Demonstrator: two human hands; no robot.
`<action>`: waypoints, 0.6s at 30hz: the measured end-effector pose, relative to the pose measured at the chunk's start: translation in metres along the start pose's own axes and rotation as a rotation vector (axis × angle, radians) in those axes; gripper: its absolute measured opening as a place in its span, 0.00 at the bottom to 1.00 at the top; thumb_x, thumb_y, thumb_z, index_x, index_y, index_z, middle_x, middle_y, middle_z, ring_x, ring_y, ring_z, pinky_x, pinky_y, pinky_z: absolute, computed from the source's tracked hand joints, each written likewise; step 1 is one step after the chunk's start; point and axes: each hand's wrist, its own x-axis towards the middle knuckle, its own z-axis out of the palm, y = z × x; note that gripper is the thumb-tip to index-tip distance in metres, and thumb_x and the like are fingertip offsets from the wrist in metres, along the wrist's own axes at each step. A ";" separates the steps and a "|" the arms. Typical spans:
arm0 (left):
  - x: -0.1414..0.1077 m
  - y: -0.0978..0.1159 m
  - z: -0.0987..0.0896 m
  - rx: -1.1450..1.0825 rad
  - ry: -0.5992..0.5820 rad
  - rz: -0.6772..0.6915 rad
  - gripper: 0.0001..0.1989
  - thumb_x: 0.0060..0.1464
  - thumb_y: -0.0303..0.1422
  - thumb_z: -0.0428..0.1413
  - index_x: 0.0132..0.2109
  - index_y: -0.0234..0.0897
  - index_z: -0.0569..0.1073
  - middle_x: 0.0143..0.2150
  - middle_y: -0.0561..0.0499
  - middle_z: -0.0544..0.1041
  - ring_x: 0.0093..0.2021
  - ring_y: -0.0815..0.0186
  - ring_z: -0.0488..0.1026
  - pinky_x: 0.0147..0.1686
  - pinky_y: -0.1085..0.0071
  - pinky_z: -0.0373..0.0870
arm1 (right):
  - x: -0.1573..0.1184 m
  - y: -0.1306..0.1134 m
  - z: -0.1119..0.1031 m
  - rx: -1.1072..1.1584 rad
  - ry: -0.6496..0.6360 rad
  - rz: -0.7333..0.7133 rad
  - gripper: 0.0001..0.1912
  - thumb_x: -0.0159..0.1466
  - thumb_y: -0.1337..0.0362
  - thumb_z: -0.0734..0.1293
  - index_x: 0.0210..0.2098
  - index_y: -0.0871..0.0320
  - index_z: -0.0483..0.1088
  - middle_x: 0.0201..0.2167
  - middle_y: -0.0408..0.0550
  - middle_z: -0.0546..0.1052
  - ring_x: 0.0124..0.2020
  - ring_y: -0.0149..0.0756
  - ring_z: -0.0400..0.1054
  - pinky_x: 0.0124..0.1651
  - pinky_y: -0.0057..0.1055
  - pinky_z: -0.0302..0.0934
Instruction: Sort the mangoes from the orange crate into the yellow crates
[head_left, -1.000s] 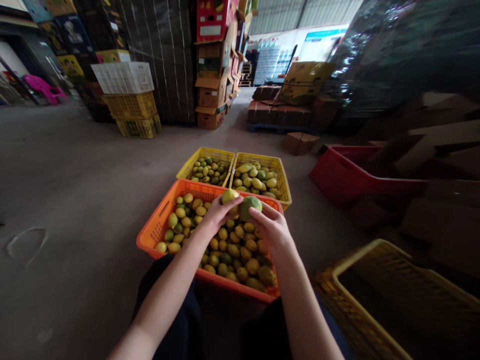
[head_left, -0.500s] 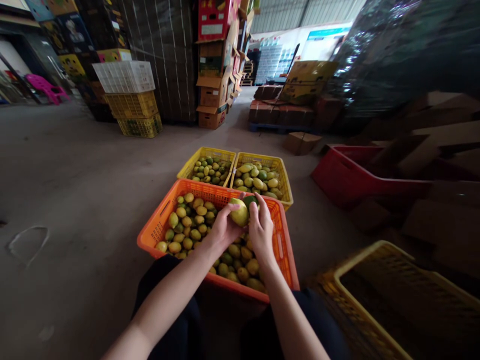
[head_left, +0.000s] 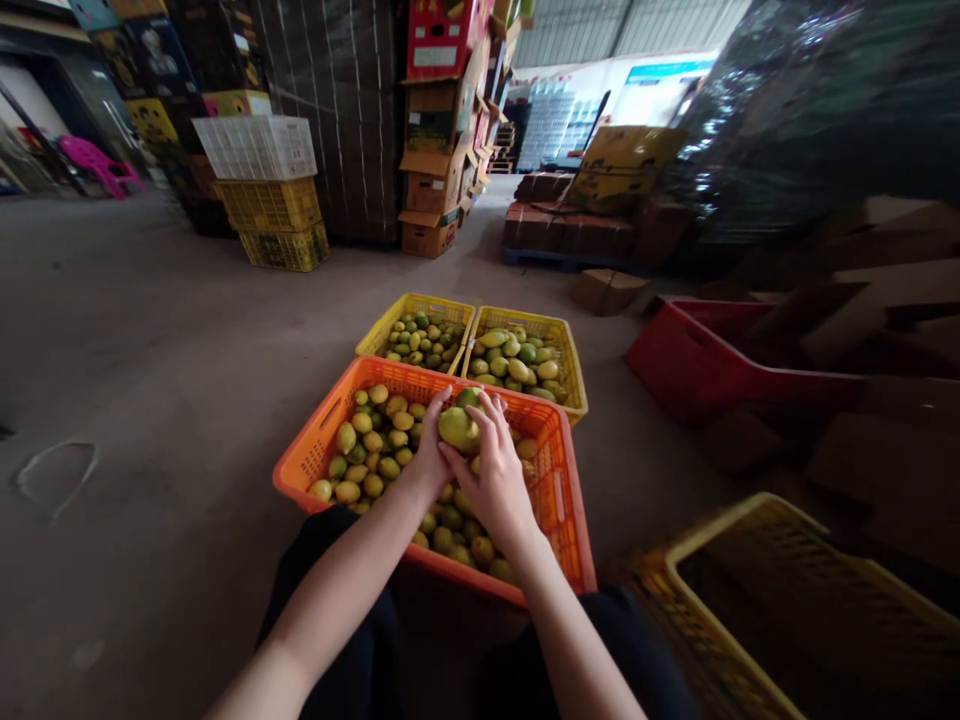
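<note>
Above an orange crate [head_left: 564, 505] full of yellow and green lemons, my two hands come together around two fruits. A large yellow-green lemon [head_left: 458, 430] lies between them, with a greener lemon [head_left: 469, 397] just behind it. My left hand [head_left: 433, 445] is closed along the left side of the yellow-green lemon, thumb pointing up. From the right, my right hand [head_left: 496, 470] curls its fingers over the green lemon, while its thumb reaches below the yellow-green one. Parts of both fruits are covered by the fingers.
Two yellow crates of lemons, one left [head_left: 367, 343] and one right [head_left: 576, 385], stand behind the orange crate. At right are a yellow crate [head_left: 720, 520] and a red bin [head_left: 667, 350] beside cardboard. Stacked crates [head_left: 274, 205] and boxes [head_left: 431, 190] stand farther back.
Both hands and the two lemons have shifted slightly left. My right hand has turned so its fingers spread over the fruits, and the green lemon now sits behind the yellow-green one.
</note>
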 end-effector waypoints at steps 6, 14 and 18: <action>0.004 0.004 0.000 0.098 0.037 0.111 0.15 0.49 0.42 0.52 0.37 0.36 0.74 0.38 0.47 0.77 0.48 0.57 0.72 0.47 0.65 0.70 | -0.004 0.000 0.008 0.015 0.076 -0.010 0.26 0.62 0.65 0.62 0.59 0.55 0.55 0.55 0.57 0.66 0.61 0.48 0.56 0.59 0.51 0.56; 0.020 0.035 0.000 -0.245 0.061 0.177 0.11 0.53 0.35 0.48 0.27 0.37 0.70 0.25 0.53 0.73 0.34 0.69 0.73 0.47 0.67 0.69 | 0.002 0.008 -0.008 0.149 0.286 0.153 0.24 0.56 0.62 0.69 0.51 0.52 0.61 0.47 0.51 0.70 0.49 0.43 0.66 0.50 0.43 0.64; 0.011 0.038 0.005 -0.078 0.045 0.288 0.12 0.51 0.35 0.49 0.24 0.37 0.70 0.24 0.54 0.73 0.33 0.69 0.74 0.45 0.67 0.70 | 0.001 0.015 -0.009 0.345 0.301 0.200 0.26 0.54 0.63 0.70 0.51 0.51 0.60 0.48 0.50 0.69 0.49 0.43 0.66 0.48 0.41 0.65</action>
